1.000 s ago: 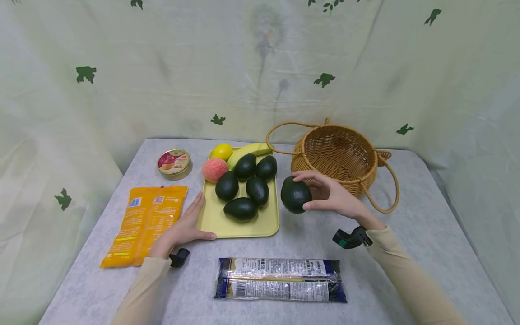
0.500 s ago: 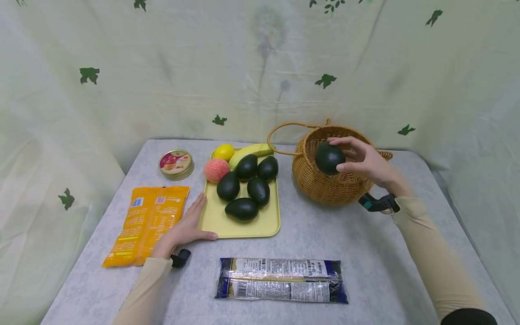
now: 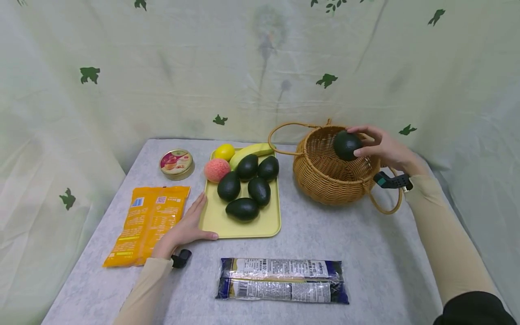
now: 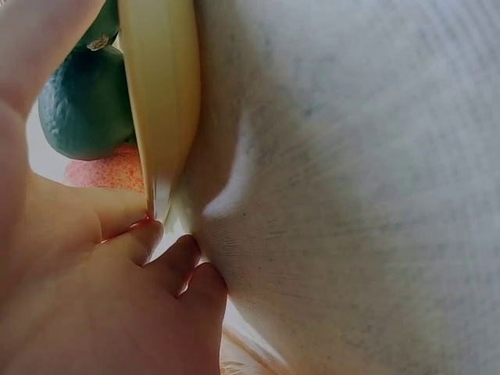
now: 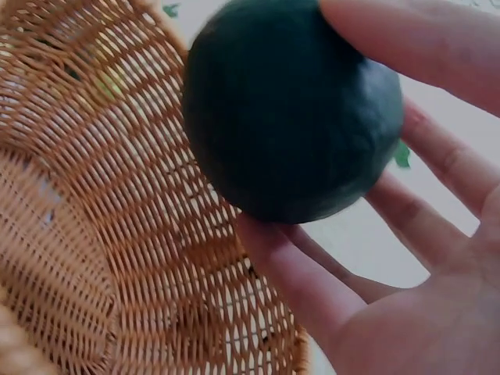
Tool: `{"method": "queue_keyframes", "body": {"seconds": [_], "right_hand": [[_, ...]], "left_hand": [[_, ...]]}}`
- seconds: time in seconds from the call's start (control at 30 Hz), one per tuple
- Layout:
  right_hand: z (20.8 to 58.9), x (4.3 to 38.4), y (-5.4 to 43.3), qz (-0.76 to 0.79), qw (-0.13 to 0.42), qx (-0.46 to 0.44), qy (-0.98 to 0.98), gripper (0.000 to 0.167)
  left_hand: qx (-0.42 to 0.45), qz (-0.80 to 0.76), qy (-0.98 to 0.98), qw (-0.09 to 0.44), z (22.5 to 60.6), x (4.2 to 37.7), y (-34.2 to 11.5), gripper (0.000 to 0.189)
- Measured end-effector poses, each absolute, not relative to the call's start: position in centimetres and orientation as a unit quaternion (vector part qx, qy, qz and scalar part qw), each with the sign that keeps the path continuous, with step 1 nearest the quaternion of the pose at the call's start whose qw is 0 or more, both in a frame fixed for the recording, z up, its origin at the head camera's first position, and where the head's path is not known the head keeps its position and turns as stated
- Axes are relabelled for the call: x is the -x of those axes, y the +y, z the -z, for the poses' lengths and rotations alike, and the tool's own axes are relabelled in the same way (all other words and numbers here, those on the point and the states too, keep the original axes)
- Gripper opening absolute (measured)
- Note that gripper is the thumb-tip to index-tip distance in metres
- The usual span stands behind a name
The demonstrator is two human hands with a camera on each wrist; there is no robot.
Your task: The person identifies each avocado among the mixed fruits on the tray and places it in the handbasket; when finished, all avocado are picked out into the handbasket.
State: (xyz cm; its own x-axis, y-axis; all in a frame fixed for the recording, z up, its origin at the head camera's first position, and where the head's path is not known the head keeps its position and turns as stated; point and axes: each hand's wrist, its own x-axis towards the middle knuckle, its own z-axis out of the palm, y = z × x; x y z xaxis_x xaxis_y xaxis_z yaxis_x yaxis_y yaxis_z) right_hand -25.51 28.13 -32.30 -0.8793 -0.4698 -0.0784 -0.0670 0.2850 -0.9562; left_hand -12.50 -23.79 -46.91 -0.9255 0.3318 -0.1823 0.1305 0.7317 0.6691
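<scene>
My right hand [image 3: 386, 149] holds a dark green avocado [image 3: 347, 146] between thumb and fingers. The fruit is over the opening of a round wicker basket [image 3: 321, 189], whose woven inner wall shows in the right wrist view behind the avocado [image 5: 289, 109]. My left hand [image 3: 184, 231], fingers extended, touches the left side and near corner of a yellow tray [image 3: 248, 230]. Several more avocados [image 3: 241, 209] lie on that tray with a pink peach-like fruit [image 3: 216, 170], a lemon [image 3: 224, 152] and a banana [image 3: 248, 152].
Left of the tray lies an orange packet [image 3: 148, 225], with a round tin [image 3: 176, 163] behind it. A long dark-blue plastic packet [image 3: 282, 280] lies in front. The basket's loop handles [image 3: 280, 128] stick out at its sides. A patterned curtain [image 3: 195, 67] encloses the table.
My right hand has carried the avocado from beside the tray, rightward and back, to over the basket's opening. My left hand has stayed at the tray.
</scene>
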Motion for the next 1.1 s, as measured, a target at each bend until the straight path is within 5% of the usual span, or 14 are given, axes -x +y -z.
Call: {"method": "queue_keyframes", "body": {"seconds": [0.63,1.1], "right_hand": [[33.9,29.2,25.1,0.458,0.232,0.167,0.842,0.06],[34.1,29.6,24.4,0.501,0.26,0.173,0.807,0.05]], "left_hand": [[-0.127,-0.345,0.919,0.146,47.0,12.5,-23.8,0.122],[-0.127,-0.347,0.917,0.149,46.9,12.5,-23.7,0.121]]}}
